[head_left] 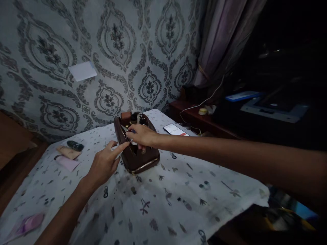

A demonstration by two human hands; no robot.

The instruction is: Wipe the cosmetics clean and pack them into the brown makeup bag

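Observation:
A brown zippered bag [140, 161] lies unzipped on the patterned white cloth, with several small items inside. My right hand [140, 136] reaches into its opening, fingers bent together around something I cannot make out. At the bag's left edge is my left hand [108, 160], its index finger stretched toward the opening and the other fingers curled. Something white shows beside that finger, too unclear to name.
A dark green item [75, 145], a tan tube [68, 152] and a pink tube [66, 162] lie at the left. Nearer is a purple tube [32, 223]. Behind my right forearm rests a lit phone [176, 129]; a white cable [211, 97] crosses the dark red surface [190, 114].

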